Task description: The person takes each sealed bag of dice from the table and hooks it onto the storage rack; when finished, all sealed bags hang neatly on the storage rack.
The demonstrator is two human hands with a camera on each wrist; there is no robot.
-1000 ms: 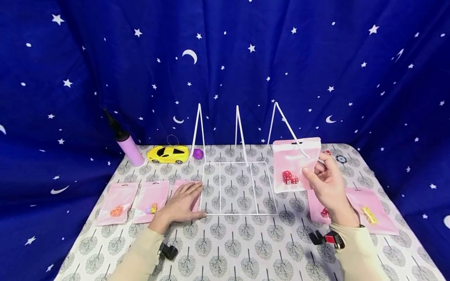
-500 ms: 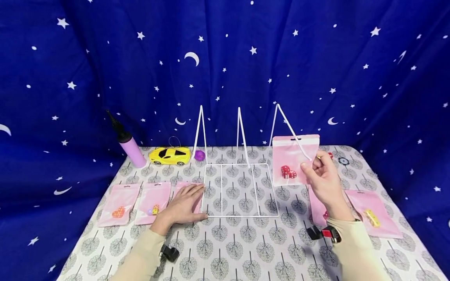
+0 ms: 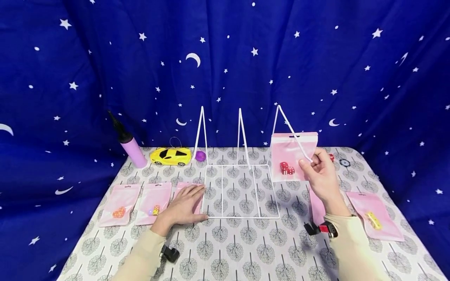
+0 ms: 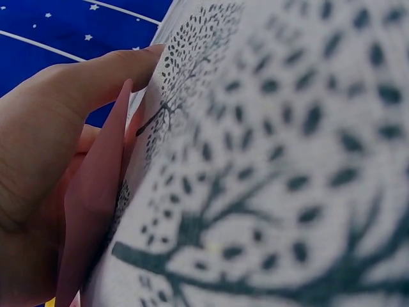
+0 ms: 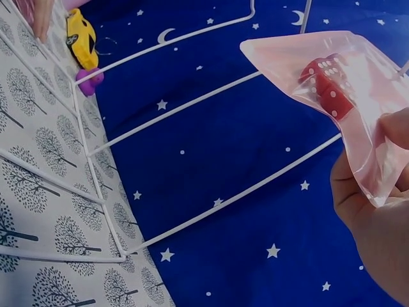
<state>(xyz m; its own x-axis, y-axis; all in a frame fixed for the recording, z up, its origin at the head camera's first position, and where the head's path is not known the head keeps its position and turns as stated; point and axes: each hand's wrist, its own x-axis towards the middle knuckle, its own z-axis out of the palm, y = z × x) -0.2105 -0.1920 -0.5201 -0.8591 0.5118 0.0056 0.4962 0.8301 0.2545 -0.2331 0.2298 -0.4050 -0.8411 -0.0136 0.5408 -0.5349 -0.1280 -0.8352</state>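
Observation:
In the head view, my right hand pinches the right edge of a pink zip bag. Two red dice show through its clear front. The right prong of a white wire rack runs through the bag's hang hole, its tip in front of the bag near my thumb. Fingers spread, my left hand rests at the left side of the rack's base, over another pink bag that it partly covers. The left wrist view shows this bag's edge beside my thumb.
On the left lie two pink bags with dice, one orange, one yellow. A bag with yellow dice and a partly hidden pink bag lie right. Behind stand a purple pump, yellow toy car and purple ball.
My right hand has moved the bag with the red dice slightly up and back along the prong. My left hand stays on the rack's left side. The head view has shifted slightly.

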